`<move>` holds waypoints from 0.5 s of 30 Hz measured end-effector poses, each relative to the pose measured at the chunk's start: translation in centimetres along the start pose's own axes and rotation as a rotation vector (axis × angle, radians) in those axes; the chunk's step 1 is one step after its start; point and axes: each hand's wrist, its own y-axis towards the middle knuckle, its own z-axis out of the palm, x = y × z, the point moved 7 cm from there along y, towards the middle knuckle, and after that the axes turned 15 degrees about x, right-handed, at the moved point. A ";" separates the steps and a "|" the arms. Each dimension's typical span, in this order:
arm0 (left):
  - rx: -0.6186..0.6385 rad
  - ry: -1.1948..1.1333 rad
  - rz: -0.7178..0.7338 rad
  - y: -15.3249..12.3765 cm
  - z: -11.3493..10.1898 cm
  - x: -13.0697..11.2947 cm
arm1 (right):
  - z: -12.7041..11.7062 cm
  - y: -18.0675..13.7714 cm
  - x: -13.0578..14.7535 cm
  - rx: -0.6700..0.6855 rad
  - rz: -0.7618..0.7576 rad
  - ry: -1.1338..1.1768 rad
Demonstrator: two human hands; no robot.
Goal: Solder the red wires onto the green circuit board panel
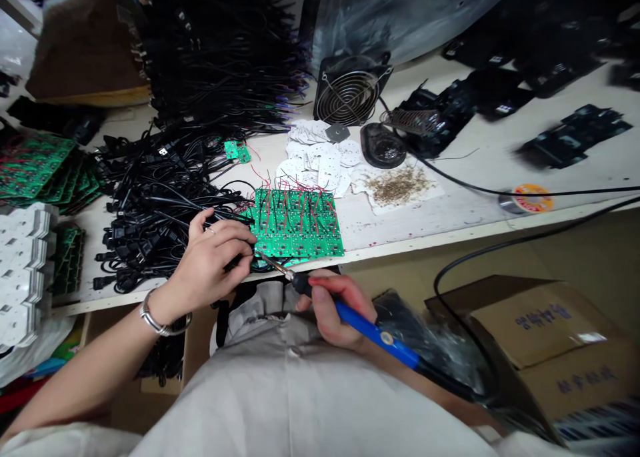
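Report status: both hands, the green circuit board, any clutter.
Right hand gripping soldering iron, tip by green circuit board's near left corner. Left hand at board's left edge, grip unclear. Red wires over board; black cables crowd left side.

Room lies right of the green panel (299, 225); black cables (143, 242) obstruct its left.

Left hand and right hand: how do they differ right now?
The right hand grips the blue iron; the left hand curls beside the green board, anything pinched unclear. The left hand wears a ring; none shows on the right hand. Both are bare, near the board's front edge.
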 end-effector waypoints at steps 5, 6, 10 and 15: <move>0.015 -0.016 -0.016 0.3 0.0 -0.1 | 0.2 0.1 0.0 0.009 -0.008 0.011; 0.019 -0.018 -0.021 0.3 0.0 0.0 | 0.2 0.1 0.0 0.010 -0.010 0.015; 0.024 -0.016 -0.031 0.2 0.1 0.0 | 0.2 -0.1 -0.4 -0.012 0.015 0.016; 0.008 -0.009 -0.028 0.0 0.1 -0.2 | 0.4 -0.5 -0.7 -0.035 0.040 0.035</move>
